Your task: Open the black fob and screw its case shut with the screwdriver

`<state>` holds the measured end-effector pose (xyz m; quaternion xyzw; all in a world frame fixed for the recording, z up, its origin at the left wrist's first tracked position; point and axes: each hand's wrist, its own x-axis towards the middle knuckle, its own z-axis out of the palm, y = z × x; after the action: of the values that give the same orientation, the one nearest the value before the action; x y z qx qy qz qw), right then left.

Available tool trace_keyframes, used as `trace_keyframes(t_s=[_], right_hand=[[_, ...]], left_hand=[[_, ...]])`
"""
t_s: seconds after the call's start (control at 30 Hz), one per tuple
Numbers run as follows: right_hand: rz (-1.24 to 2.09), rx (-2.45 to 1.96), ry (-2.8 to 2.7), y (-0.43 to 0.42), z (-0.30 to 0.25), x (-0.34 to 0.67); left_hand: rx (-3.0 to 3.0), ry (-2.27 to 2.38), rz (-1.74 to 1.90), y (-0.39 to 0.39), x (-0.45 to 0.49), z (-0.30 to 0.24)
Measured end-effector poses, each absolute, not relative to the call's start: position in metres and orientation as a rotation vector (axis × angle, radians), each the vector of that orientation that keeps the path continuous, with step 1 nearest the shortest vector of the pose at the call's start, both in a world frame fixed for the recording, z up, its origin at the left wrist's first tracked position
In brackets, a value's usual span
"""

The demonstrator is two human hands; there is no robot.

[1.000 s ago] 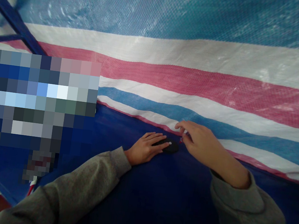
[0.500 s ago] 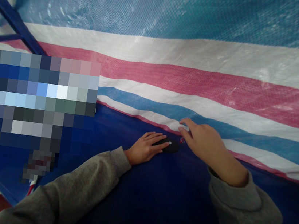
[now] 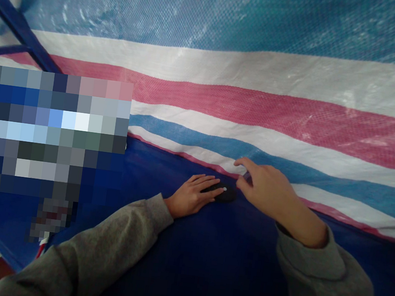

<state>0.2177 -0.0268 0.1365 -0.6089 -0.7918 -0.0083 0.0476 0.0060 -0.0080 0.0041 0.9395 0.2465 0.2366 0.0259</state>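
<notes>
Flat on the dark blue surface lies a black, oval, low object (image 3: 226, 195) with a small white mark; its kind I cannot make out. My left hand (image 3: 193, 195) rests on it with fingers stretched out over its left side. Just right of it, my right hand (image 3: 263, 186) hovers near the foot of the striped sheet. Its index finger and thumb are curved and apart, with a small greyish patch visible between them that I cannot identify. The other fingers are hidden behind the hand.
A red, white and blue striped woven sheet (image 3: 225, 100) hangs as a wall behind the blue surface (image 3: 204, 265). A blue frame bar (image 3: 21, 23) slants at upper left. The left side is pixelated, hiding what stands there.
My right thumb has moved down, widening the gap to the index finger. A small red spot seen beside the black object is now out of sight. My left hand has stayed still.
</notes>
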Motion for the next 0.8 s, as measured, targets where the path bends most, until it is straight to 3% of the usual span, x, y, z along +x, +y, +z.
trace_keyframes(t_s=[0.17,0.4,0.8], right_hand=[[-0.064,-1.906,-2.378,-0.0257,0.1349,0.2178],[-0.375,-2.160,-2.261,-0.0258,0.1359,0.2207],[-0.218,-2.024,-2.327,-0.0233,0.1381,0.2161]], left_hand=[[2.907,0.760,0.745,-0.0083,0.0058,0.0048],[2.912,0.754,0.746,-0.0084,0.0056,0.0036],[2.909,0.757,0.754,-0.0080,0.0054,0.0033]])
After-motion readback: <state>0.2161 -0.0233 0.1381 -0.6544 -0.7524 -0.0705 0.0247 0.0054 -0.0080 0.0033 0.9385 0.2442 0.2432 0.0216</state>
